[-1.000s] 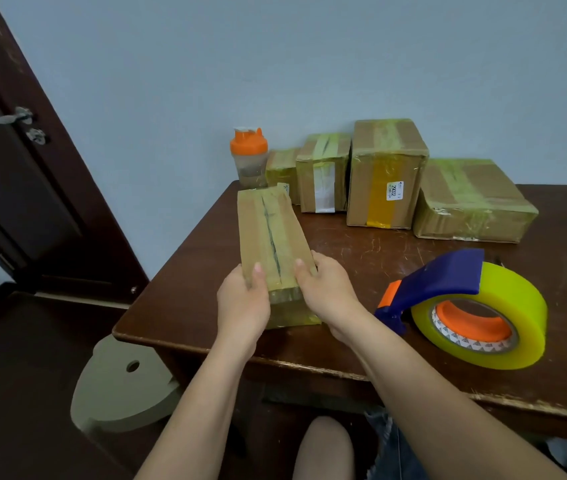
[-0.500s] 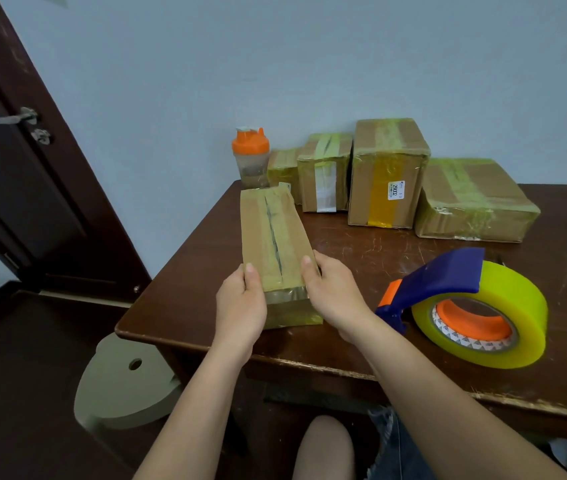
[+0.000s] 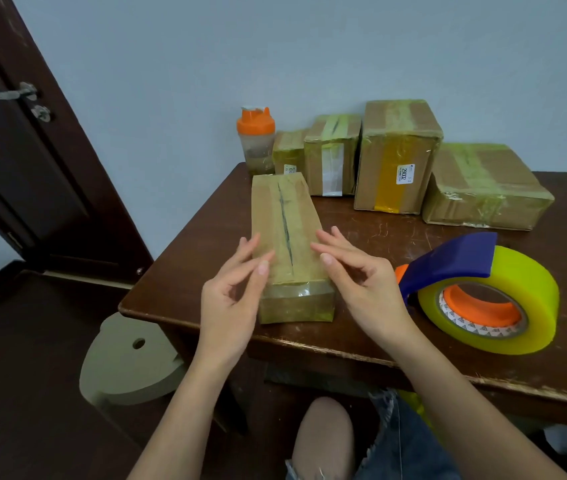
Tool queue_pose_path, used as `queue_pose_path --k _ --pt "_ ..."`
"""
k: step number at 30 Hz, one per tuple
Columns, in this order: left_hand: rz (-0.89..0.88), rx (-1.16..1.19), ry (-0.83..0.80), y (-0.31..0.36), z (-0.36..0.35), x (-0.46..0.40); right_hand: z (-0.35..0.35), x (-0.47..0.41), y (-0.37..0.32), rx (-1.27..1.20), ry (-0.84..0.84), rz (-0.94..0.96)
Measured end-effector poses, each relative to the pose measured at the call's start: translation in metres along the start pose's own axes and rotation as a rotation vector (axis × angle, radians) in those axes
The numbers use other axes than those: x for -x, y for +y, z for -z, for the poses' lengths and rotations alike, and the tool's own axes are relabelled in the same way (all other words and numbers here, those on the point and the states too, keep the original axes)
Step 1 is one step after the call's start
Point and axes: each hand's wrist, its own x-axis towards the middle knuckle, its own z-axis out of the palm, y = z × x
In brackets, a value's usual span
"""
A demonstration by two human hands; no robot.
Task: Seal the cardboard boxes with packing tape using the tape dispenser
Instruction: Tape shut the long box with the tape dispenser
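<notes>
Both your hands came off the box [image 3: 287, 237]; left hand [image 3: 232, 299] and right hand [image 3: 365, 289] hovered beside it, fingers spread, holding nothing.

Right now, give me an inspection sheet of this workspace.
Surface: dark wooden table, scratched, front edge worn.
Job's things: long cardboard box lying at the near edge, tape over its top seam; tape dispenser to its right.
Clutter: four taped boxes and an orange-lidded shaker bottle along the wall.
Grippers: left hand and right hand open, either side of the box, holding nothing.
Cables: nothing seen.
Surroundings: dark door, pale stool.
</notes>
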Motion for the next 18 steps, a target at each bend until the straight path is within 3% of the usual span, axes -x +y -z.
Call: queue_pose_path --k 5,18 --pt "-0.012 0.034 -0.071 -0.008 -0.001 0.003 -0.009 0.003 0.006 -0.094 -0.044 0.038" --pt "-0.087 0.102 -0.061 -0.024 -0.001 0.002 -0.014 0.006 0.016 0.072 -0.008 0.169"
